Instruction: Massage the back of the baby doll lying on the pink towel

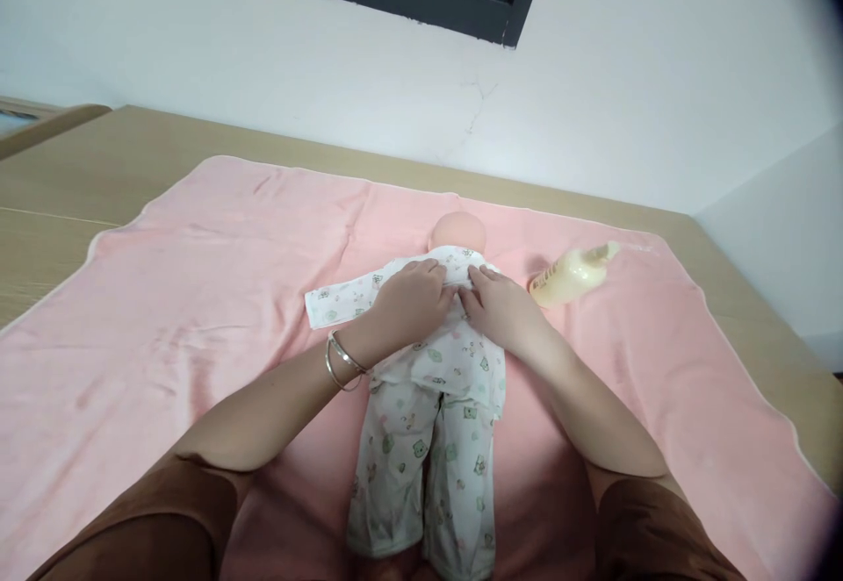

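A doll lies on its back with its round head (459,231) at the far end. It is dressed in a white printed shirt (454,357) and matching trousers (459,476). Over the chest, just below the neckline, my left hand (414,298) has its curled fingers closed on the shirt cloth. My right hand (504,307) faces it, thumb and fingers also closed on the shirt front, with a small gap between the hands. One shirt sleeve (339,302) stretches out to the left. The fingertips partly hide the cloth they pinch.
Under the doll spreads a pink blanket (256,256) on a wooden table (164,138). A pale yellow pump bottle (572,277) lies tilted on the blanket to the right. Behind the table rises a white wall (369,81) with a dark frame (428,2).
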{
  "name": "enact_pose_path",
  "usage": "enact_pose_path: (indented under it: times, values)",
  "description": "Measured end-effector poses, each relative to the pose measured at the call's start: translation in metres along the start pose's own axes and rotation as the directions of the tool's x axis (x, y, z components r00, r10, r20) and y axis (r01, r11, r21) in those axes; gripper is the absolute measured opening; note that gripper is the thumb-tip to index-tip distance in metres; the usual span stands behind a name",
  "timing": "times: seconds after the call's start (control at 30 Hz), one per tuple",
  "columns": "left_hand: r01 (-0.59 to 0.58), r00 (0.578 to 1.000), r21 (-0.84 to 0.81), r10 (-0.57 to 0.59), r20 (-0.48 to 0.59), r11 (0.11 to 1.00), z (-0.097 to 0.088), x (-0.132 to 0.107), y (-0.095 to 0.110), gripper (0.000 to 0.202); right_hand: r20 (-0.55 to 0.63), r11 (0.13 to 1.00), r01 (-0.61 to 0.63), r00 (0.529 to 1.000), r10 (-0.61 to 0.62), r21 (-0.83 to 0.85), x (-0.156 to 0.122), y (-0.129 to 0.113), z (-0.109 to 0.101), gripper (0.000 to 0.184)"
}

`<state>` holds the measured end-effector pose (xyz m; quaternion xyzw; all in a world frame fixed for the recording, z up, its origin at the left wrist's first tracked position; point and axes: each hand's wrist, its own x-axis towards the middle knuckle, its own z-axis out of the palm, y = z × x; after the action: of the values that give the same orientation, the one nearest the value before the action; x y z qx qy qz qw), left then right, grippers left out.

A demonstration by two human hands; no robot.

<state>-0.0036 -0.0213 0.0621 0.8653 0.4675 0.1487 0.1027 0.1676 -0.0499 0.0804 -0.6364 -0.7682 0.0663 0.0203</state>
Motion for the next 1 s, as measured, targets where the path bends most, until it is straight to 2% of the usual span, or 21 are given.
enact_pose_path:
  times: [0.2,0.4,0.6,0.87,1.0]
  values:
    - [-0.011,0.999,-0.050,0.008,-0.054,0.999,0.016,0.008,-0.009,0.033,-0.021,0.999,-0.050,0.999,0.050,0.003,0.007,0.002,0.001,0.030]
    - [0.002,0.998,-0.047,-0.005,-0.068,0.999,0.015,0.007,-0.007,0.036,-0.003,0.997,-0.074,0.997,0.074,-0.014,0.012,0.003,0.007,0.037]
    - [0.047,0.995,-0.047,-0.051,-0.080,0.998,0.019,0.011,-0.011,0.031,-0.058,0.992,-0.082,0.995,0.077,-0.097,0.013,0.000,0.017,0.050]
    - [0.051,0.994,-0.012,-0.052,-0.100,0.999,0.022,0.011,-0.011,0.032,-0.052,0.989,-0.081,0.996,0.075,-0.124,0.013,-0.001,0.018,0.052]
    - [0.032,0.989,0.022,-0.029,-0.145,0.999,0.025,0.011,-0.011,0.030,-0.050,0.988,-0.084,0.996,0.078,-0.129,0.013,-0.001,0.019,0.052]
